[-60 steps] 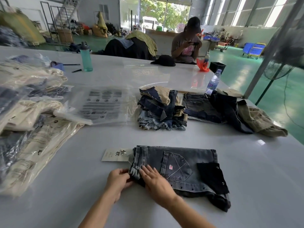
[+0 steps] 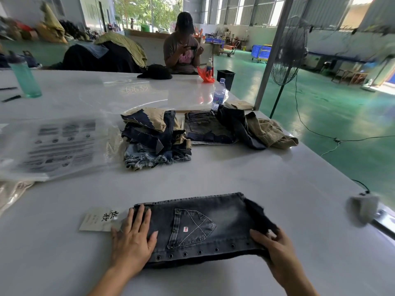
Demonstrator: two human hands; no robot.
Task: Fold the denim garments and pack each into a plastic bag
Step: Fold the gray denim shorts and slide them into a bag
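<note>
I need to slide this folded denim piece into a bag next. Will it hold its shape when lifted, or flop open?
The denim piece will probably sag: it lies limp and flat under the left hand. Its frayed black edge, pinched by the right hand, already curls loosely, so the fold may open. The metal eyelets along the near edge likely add a little weight there. Supporting both ends seems wise.

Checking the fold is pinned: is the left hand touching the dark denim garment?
Touching. The head view shows the left hand lying flat on the denim garment, fingers straight.

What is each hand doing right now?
Left hand: open, pressing flat on the folded dark grey denim garment.
Right hand: gripping that garment's right end.
</note>
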